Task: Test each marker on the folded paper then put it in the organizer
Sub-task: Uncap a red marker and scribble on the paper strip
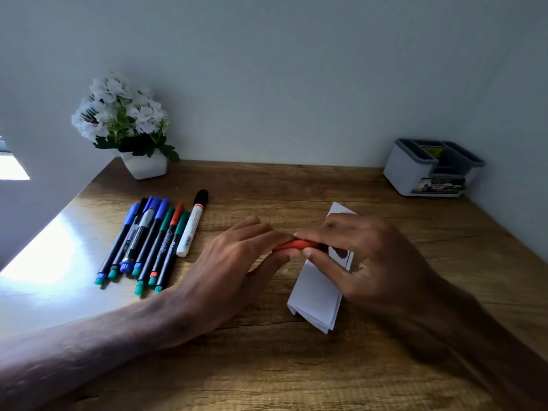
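A red marker lies level between both hands above the wooden desk. My left hand grips its left end and my right hand grips its right end. Whether its cap is on I cannot tell. Under my right hand lies the folded white paper, partly hidden, with a dark mark near its upper half. Several other markers lie side by side at the left, among them a white one with a black cap. The grey and white organizer stands at the back right corner.
A white pot of white flowers stands at the back left against the wall. The desk is bounded by walls at the back and at the right. Bright glare lies on the desk's left edge.
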`<state>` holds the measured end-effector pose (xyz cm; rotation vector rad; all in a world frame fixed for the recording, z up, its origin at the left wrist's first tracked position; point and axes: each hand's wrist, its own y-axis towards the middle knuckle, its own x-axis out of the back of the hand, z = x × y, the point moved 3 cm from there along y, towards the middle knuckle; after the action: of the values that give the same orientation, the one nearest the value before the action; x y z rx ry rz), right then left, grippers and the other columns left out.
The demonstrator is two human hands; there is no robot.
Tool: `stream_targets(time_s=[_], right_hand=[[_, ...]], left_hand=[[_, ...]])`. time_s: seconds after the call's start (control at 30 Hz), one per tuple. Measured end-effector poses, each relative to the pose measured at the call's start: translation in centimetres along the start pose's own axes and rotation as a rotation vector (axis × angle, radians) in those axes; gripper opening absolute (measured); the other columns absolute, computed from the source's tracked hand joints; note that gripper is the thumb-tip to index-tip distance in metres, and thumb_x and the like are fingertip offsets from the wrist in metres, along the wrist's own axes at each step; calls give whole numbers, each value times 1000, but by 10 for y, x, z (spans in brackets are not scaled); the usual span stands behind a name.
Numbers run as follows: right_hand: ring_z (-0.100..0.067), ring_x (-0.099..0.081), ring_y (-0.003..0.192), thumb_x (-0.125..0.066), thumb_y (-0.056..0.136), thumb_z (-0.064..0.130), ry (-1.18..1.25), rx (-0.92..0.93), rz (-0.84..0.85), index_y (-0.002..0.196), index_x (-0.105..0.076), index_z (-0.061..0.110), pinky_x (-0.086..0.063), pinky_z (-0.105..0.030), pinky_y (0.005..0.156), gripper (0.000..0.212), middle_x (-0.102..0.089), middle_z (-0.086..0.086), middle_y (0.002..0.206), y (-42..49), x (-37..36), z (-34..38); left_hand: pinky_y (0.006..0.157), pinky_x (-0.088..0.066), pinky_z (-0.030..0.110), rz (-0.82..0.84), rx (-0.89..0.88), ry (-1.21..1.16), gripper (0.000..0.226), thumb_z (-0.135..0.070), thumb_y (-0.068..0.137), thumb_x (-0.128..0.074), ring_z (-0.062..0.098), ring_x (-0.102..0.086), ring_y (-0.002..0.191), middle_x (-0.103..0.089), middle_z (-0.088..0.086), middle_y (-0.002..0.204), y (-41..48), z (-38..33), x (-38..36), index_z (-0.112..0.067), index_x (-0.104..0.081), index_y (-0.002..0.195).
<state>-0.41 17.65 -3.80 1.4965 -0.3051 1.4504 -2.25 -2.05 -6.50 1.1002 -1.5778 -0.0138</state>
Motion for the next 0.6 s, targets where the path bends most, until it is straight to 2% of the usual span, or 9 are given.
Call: stream_targets(time_s=[0.1, 0.27, 0.37, 0.5, 0.6], right_hand=[[3, -58, 76, -57, 96, 41, -30, 28, -29, 120, -73, 25, -43, -9, 61, 33, -73, 13, 90, -3, 1, 3], [-3, -56, 63, -57, 97, 42, -74, 47, -32, 116, -74, 27, -39, -19, 50, 30, -69, 12, 78, -4, 1, 4], [-7, -54, 56, -57, 96, 41, -113, 73, -45, 114, -75, 26, -39, -23, 44, 29, -67, 9, 71, -4, 0, 4], [-9, -54, 53, -57, 97, 47, -157, 82, -87, 118, -74, 31, -40, -25, 42, 31, -67, 9, 68, -5, 3, 2], [-3, -57, 59, -55, 96, 51, -133, 74, -81, 116, -74, 32, -43, -22, 46, 33, -72, 11, 75, -6, 4, 1]], left_hand=[[77, -53, 33, 18, -52, 5, 42, -41, 105, -46, 12, -62, 93, -71, -4, 107, 2, 1, 0, -14, -68, 129], [74, -47, 25, 35, -74, 21, 38, -39, 106, -47, 8, -55, 87, -68, -7, 101, 2, 2, 0, -14, -69, 124], [74, -47, 25, 28, -74, 21, 35, -35, 105, -51, 6, -53, 86, -68, -7, 99, 1, 5, -1, -14, -70, 124], [72, -48, 27, 4, -78, 22, 37, -35, 105, -50, 9, -55, 86, -69, -3, 98, 2, 5, 0, -11, -71, 123], [72, -51, 32, 10, -76, 22, 42, -38, 106, -46, 13, -58, 88, -70, -1, 101, 2, 4, -1, -10, -71, 124]])
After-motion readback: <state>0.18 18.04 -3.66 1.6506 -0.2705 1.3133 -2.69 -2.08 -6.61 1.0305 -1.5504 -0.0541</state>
